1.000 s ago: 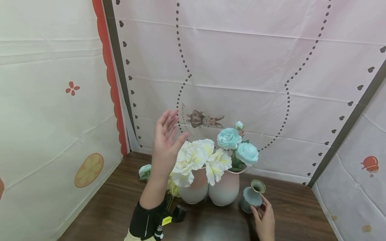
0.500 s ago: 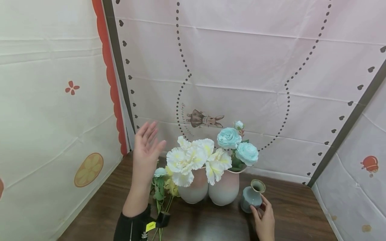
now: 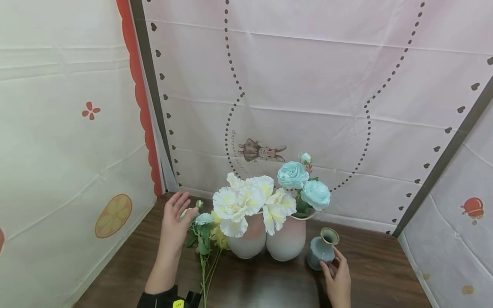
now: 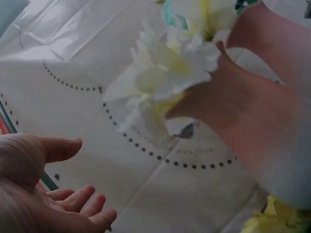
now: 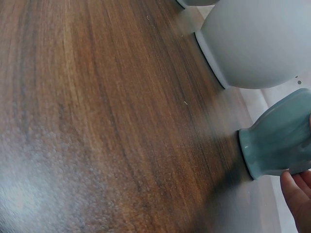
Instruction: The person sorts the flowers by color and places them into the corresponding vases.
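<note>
Brown wood-grain counter carries everything. Nearest, the right hand has its grip curled against the small blue vase, touching its lower body; glazed and narrow-necked, it likely slips and chips, so hold the belly. The left hand, fingers spread and holding nothing, hovers by loose stems lying beside 2 pink vases: light, bendy, best pinched mid-stem. Behind hangs a printed cloth.
</note>
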The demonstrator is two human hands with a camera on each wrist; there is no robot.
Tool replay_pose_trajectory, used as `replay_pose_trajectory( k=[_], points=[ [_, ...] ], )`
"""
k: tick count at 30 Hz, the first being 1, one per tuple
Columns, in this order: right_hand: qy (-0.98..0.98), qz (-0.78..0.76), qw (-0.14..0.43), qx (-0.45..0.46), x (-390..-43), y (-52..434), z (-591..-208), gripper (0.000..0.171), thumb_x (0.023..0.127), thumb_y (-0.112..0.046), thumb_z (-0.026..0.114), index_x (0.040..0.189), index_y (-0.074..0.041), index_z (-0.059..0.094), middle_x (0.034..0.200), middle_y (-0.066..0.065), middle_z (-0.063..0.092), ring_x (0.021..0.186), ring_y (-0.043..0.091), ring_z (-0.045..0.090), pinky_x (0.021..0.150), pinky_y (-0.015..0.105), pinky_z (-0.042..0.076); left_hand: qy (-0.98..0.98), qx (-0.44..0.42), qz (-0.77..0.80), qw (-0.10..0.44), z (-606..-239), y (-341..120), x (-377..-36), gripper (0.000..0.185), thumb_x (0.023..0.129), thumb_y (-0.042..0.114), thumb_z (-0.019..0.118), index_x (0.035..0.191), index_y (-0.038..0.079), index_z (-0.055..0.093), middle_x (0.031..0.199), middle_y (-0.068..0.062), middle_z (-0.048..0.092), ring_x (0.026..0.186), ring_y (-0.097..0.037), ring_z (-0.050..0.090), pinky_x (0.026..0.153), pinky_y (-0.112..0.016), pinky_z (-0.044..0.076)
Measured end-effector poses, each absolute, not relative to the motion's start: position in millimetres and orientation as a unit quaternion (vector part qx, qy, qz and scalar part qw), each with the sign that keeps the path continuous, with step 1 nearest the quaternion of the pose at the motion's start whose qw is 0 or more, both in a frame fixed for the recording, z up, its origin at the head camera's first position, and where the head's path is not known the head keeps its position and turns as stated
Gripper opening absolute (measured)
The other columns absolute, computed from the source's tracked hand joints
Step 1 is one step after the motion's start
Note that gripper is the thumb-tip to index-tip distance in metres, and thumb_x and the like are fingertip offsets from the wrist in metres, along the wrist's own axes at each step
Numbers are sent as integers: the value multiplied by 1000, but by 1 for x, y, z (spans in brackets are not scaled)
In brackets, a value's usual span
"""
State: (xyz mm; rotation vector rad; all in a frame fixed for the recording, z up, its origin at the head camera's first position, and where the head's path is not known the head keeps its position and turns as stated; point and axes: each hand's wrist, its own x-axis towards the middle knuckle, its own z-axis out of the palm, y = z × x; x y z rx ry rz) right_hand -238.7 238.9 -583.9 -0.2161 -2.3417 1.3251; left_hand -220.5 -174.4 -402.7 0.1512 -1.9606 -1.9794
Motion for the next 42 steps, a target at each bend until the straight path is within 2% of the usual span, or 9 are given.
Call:
replay_pose_trajectory(
  k=[9,15,20,29,35,42],
  points=[
    [-847,479,216,-80,-236,239,-587,61,93,-5,69,145,1,39,128,30,52,118,49,59,93,47,54,-712,101,-688,99,-474,-196,-226,79,101,11,57,158,-1,2,162,-26,23,149,-44,26,121,-59,26],
    [-847,475,224,-78,-235,239,-588,60,92,-4,69,144,1,40,126,30,53,117,49,59,92,48,54,-733,117,-669,40,-509,-197,-223,81,100,13,58,155,-9,2,158,-35,21,145,-51,26,120,-62,25],
    [-846,475,229,-71,-235,239,-588,60,91,-2,69,144,2,40,125,30,54,116,47,59,91,47,55,-754,131,-643,4,-533,-193,-221,79,101,15,56,152,-15,4,155,-40,22,141,-55,29,117,-64,30],
    [-842,486,226,-69,-238,238,-584,61,91,0,69,145,1,40,127,29,54,117,46,60,92,44,55,-775,151,-613,-14,-558,-187,-218,72,99,16,57,149,-16,17,151,-40,30,138,-55,35,112,-63,36],
    [-840,489,224,-74,-239,238,-582,60,91,-1,69,145,1,41,126,28,55,117,43,60,89,30,58,-777,155,-610,-25,-563,-185,-217,71,99,17,58,149,-14,19,150,-39,33,139,-56,30,112,-64,35],
    [-842,486,222,-76,-241,239,-582,60,92,-1,69,144,2,40,126,30,55,117,46,60,92,45,55,-747,163,-643,-42,-565,-182,-217,72,99,13,59,148,-18,17,148,-42,32,133,-53,42,102,-52,52]
  ],
)
